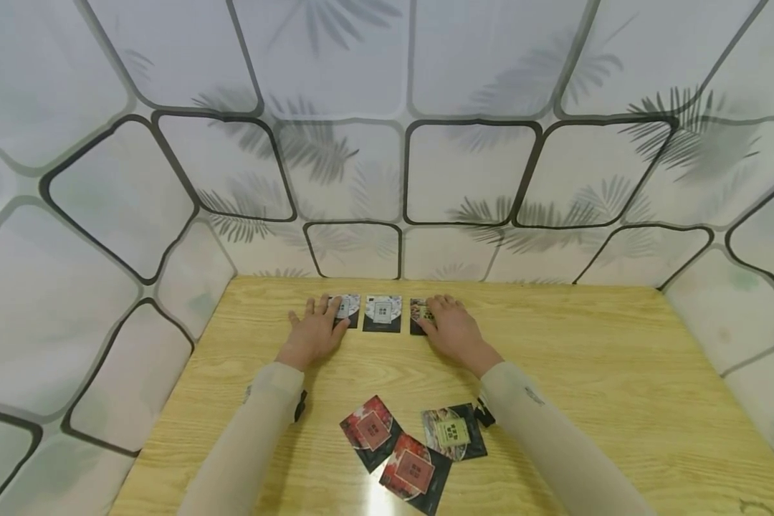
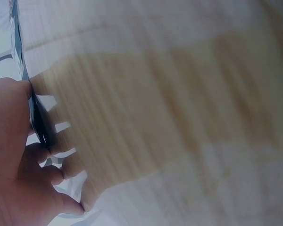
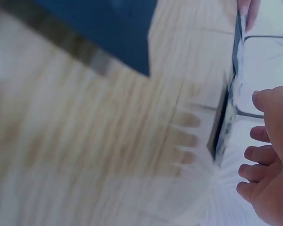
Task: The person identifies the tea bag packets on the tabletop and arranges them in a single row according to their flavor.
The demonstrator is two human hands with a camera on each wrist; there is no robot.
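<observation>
Three flat square packets lie in a row near the table's back edge. My left hand (image 1: 314, 331) rests over the left packet (image 1: 348, 308), fingers spread; the thumb is at its edge and part of it is covered. The middle packet (image 1: 383, 314), grey and white with a dark lower part, lies between my hands. Over the right packet (image 1: 416, 309), with its yellow-green label, my right hand (image 1: 454, 331) hides much of the surface. In the right wrist view, that hand's fingers (image 3: 259, 154) are spread, apart from their shadows on the table.
Nearer me, between the forearms, lie two red packets (image 1: 371, 431) and a packet with a yellow-green label (image 1: 453, 432), set at angles. The wooden table (image 1: 587, 373) meets a patterned fabric wall (image 1: 471, 172) at the back and sides.
</observation>
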